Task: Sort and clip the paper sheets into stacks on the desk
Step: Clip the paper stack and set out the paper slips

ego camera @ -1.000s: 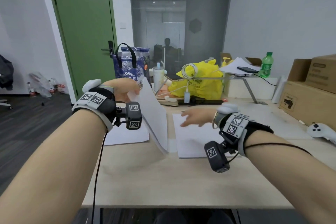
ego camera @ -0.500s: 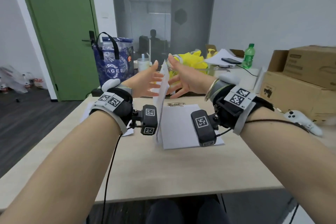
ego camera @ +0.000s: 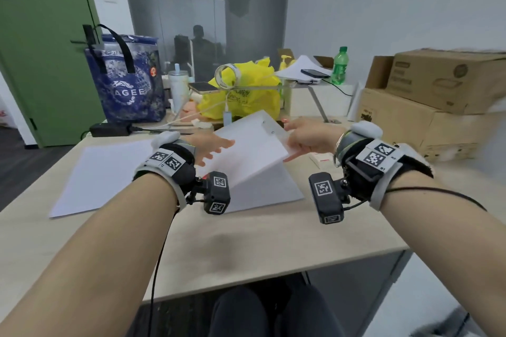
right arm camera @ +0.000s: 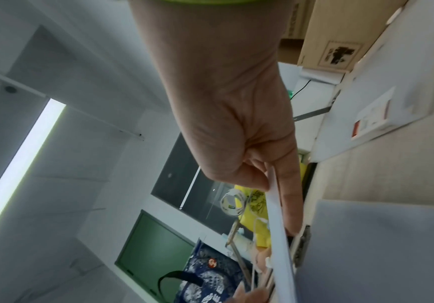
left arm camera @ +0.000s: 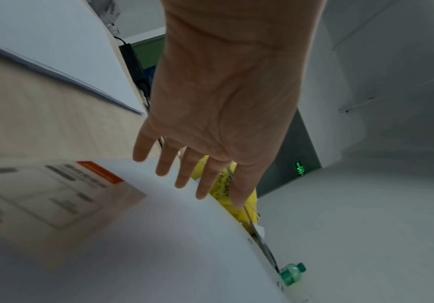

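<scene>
Sheets (ego camera: 247, 150) tilted between both hands' grip

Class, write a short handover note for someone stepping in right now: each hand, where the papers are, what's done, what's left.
Right hand pinches the edge of the lifted sheaf, tilted over the middle stack. Left hand is open, fingers straight beside the sheaf. A second stack lies flat on the desk, left. No clip is visibly fitted yet. Left: square the sheaf, set it down, clip the stacks.
</scene>
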{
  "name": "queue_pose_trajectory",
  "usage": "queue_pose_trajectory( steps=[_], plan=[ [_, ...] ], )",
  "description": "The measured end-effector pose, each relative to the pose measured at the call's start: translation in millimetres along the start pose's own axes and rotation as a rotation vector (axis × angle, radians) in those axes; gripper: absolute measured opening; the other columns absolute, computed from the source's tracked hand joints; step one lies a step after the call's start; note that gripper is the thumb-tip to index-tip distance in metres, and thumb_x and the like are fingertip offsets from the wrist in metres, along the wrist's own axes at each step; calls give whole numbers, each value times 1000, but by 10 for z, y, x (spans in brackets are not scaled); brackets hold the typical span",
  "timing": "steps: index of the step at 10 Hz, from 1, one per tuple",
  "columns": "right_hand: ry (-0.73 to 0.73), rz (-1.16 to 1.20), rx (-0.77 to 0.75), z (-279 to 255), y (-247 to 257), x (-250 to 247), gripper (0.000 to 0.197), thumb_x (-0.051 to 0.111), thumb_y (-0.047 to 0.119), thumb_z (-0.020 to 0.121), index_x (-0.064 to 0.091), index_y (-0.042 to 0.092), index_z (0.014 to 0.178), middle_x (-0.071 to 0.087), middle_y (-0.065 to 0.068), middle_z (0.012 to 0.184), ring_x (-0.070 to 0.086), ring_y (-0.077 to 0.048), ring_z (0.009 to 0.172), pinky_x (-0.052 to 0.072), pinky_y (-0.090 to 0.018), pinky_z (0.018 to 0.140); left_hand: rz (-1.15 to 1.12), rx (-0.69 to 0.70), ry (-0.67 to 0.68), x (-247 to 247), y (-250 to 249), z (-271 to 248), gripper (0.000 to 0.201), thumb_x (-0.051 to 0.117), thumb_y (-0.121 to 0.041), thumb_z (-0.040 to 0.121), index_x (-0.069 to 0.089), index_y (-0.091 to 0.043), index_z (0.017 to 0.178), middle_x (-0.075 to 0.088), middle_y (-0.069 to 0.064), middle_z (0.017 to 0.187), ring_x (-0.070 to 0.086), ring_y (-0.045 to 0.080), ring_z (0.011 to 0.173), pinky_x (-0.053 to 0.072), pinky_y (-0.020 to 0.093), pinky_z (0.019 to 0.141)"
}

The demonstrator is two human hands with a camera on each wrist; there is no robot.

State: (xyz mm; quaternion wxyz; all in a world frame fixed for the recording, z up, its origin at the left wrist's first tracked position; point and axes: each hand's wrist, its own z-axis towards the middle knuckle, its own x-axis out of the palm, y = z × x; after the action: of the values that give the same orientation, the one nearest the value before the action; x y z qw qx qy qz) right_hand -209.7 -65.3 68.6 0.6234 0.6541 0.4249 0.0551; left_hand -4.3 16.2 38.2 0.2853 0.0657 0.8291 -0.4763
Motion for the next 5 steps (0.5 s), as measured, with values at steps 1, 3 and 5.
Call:
queue_pose_trajectory(
  steps=[1,3,5],
  plan=[
    [-71,-48,57,78,-214,-42,56,30,-21,87,27,-11,143,45,-23,127,54,-40,112,59,-37,63,74,-60,-75,37,91,56,65,57,-45,91,38,-11,142,35,9,150,38,30,130,34,43,103],
    [-79,-263,137,200,-473,-75,54,53,1,91,36,3,142,51,-15,119,53,-27,108,48,-40,98,178,-194,-165,148,315,186,58,64,-28,90,46,2,136,51,18,136,48,32,130,42,36,106],
    [65,-570,236,254,-634,102,58,62,27,89,43,6,139,46,-12,141,48,-29,128,45,-43,105,-134,-212,-88,245,381,215,39,69,-28,86,60,-1,114,65,16,104,63,31,93,55,35,79]
  ],
)
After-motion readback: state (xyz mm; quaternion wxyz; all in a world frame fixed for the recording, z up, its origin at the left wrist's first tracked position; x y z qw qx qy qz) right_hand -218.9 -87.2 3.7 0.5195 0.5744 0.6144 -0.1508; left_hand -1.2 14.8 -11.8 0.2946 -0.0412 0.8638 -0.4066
